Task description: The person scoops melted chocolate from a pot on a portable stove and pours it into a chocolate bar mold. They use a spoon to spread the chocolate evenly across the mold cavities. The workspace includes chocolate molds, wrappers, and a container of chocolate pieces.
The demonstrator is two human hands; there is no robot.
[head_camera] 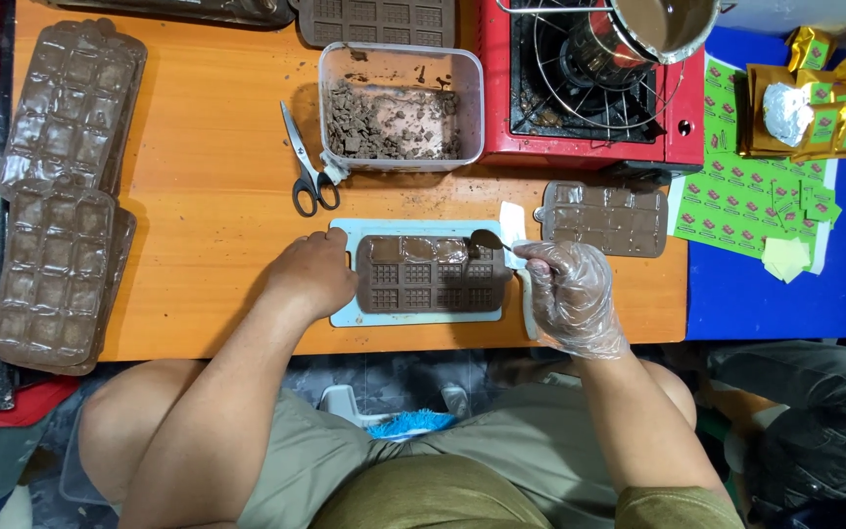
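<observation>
Bare left hand (317, 274) lies flat, steadying chocolate mould (431, 274) on the tray (345, 315); gloved right hand (568, 294) grips spoon (492, 242) over mould.

Spoon (490, 241) handle hidden inside the gloved right hand (570, 294); only the bowl shows. Left hand (317, 272) covers the left end of the chocolate mould (433, 273) and part of the pale board (413, 315) under it. Pot (666, 22) on the red stove (580, 83) cut off by top edge. Moulds at top (374, 20) cropped too. Gold packets (844, 88) run off the right edge; print on the green labels (746, 191) too small to tell.
</observation>
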